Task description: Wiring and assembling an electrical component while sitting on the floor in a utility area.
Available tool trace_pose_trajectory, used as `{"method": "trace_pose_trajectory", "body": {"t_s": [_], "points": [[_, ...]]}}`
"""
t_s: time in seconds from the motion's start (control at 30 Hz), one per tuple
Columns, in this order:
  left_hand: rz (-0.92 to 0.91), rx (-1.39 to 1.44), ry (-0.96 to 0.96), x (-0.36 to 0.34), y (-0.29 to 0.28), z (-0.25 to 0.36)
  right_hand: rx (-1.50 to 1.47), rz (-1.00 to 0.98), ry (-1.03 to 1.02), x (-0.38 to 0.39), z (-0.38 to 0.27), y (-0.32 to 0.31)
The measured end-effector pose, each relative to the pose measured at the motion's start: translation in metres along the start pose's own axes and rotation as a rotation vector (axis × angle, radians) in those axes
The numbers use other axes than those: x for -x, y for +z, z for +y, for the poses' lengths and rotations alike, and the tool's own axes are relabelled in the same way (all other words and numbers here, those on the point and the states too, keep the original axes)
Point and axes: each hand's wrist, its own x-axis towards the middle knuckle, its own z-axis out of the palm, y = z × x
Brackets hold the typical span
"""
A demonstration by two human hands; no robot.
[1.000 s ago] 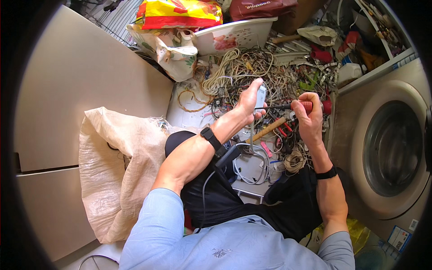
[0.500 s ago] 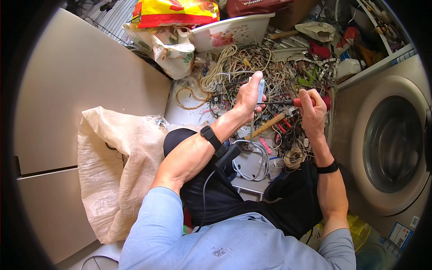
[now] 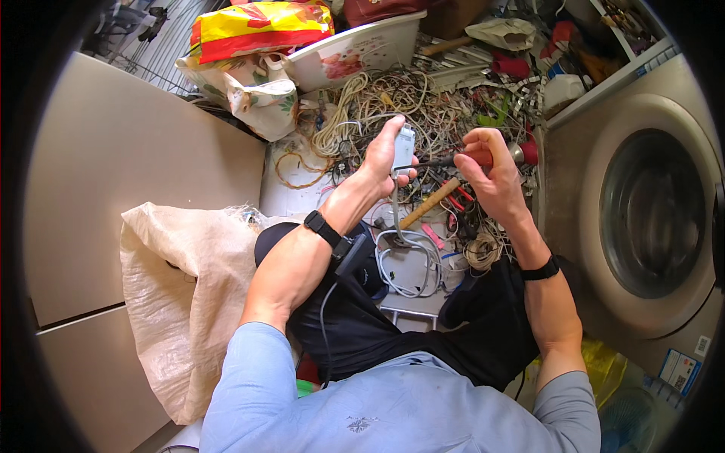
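Note:
My left hand (image 3: pixel 384 157) is closed around a small, flat, pale box (image 3: pixel 404 148), its thumb along one side and fingertips at the other. A grey cable (image 3: pixel 396 208) runs down from the box to loose coils. In my right hand (image 3: pixel 495 181) is a screwdriver (image 3: pixel 430 163) with a dark shaft and a red and black handle. The shaft points left, its tip at the lower part of the box; whether it enters a seam cannot be made out. My right fingers curl loosely over the handle, partly hiding it.
Tangled cables (image 3: pixel 408 94) and scrap lie beyond my hands. A wooden-handled tool (image 3: pixel 429 204) rests below them. At left are a woven sack (image 3: pixel 170 279) and a beige cabinet (image 3: pixel 143 166); a front-loading washing machine (image 3: pixel 589 226) stands right. A white bin (image 3: pixel 359 57) is at the back.
The view has shifted, so most things appear farther left. The box now shows more of its broad face. My right fingers have loosened and changed their hold on the screwdriver handle.

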Motion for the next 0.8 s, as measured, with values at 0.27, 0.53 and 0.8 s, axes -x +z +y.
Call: {"method": "trace_pose_trajectory", "body": {"t_s": [0.27, 0.53, 0.8], "points": [[-0.086, 0.097, 0.016, -0.003, 0.007, -0.005, 0.039, -0.031, 0.047, 0.001, 0.004, -0.011], [-0.187, 0.135, 0.004, -0.001, 0.009, -0.006, 0.027, -0.01, 0.144, -0.002, -0.004, -0.016], [-0.166, 0.136, 0.018, 0.001, 0.009, -0.002, -0.052, 0.013, -0.029, -0.002, 0.001, -0.016]]}}
